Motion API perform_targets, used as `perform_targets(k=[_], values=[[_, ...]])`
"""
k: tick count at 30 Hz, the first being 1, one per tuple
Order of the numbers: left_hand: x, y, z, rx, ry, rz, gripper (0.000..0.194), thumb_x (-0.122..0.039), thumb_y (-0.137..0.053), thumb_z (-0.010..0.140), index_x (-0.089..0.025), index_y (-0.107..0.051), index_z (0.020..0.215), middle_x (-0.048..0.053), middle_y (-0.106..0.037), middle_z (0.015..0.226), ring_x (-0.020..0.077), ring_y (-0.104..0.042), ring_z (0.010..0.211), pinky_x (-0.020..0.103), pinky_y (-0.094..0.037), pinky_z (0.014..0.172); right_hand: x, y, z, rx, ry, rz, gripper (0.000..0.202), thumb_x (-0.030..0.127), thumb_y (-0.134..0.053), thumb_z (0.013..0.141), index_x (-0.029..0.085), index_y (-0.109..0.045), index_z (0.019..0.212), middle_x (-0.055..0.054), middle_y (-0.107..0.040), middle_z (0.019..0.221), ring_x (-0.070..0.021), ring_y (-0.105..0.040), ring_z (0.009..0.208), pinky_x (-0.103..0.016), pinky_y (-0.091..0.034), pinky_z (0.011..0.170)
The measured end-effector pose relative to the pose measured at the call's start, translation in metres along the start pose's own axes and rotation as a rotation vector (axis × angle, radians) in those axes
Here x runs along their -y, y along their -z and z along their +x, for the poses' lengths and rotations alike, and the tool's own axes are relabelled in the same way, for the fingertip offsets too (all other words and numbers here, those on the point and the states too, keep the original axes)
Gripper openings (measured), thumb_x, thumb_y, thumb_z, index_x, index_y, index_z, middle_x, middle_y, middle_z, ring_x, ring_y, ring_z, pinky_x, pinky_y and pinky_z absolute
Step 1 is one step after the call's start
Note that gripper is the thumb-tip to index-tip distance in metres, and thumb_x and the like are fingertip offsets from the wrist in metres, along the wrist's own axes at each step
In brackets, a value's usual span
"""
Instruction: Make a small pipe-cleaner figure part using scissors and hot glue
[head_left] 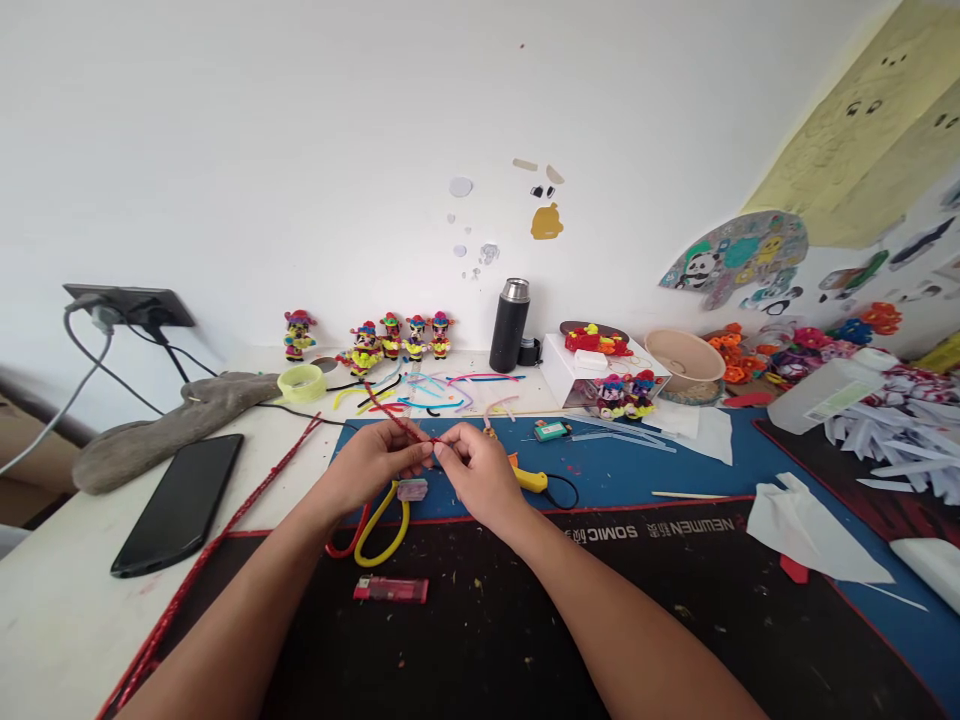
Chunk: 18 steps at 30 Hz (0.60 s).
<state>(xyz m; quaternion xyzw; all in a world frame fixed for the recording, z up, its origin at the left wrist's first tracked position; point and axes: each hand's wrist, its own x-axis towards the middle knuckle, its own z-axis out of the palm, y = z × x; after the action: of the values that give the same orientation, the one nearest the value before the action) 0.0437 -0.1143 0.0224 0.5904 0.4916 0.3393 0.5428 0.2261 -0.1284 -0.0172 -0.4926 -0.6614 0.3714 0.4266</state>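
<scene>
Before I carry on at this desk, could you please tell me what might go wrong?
The thin red strand might slip, since the left hand and right hand seem to pinch only a small part of it. A sideways move could catch the scissors, whose handles lie close to the left hand. The upright black flask might tip if knocked.

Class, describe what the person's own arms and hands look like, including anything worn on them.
The left hand and right hand are ungloved, with no ring visible, though some fingers are partly hidden. Both forearms are bare: no sleeve, watch or bracelet shows.
</scene>
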Motion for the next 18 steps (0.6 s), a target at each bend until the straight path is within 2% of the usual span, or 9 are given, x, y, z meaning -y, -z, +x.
perform_targets(k=[13, 18], values=[[0.0045, 0.0008, 0.0005, -0.006, 0.003, 0.003, 0.046, -0.055, -0.090, 0.063, -0.018, -0.071, 0.083, 0.002, -0.074, 0.074, 0.0216, -0.067, 0.073, 0.031, -0.052, 0.069, 0.0006, 0.0003, 0.0002, 0.000, 0.010, -0.040, 0.012, 0.031, -0.059, 0.094, 0.022, -0.062, 0.087, 0.007, -0.048, 0.055, -0.0136, -0.043, 0.049, -0.027, -0.028, 0.050], [0.0102, 0.0034, 0.0026, -0.014, -0.031, 0.094, 0.042, -0.056, -0.086, 0.068, -0.019, -0.073, 0.084, 0.002, -0.076, 0.075, 0.0224, -0.068, 0.071, 0.032, -0.053, 0.068, 0.0026, 0.0026, -0.0006, 0.020, 0.053, -0.119, 0.009, 0.027, -0.059, 0.095, 0.022, -0.062, 0.087, 0.007, -0.047, 0.055, -0.0136, -0.043, 0.050, -0.028, -0.027, 0.054]])
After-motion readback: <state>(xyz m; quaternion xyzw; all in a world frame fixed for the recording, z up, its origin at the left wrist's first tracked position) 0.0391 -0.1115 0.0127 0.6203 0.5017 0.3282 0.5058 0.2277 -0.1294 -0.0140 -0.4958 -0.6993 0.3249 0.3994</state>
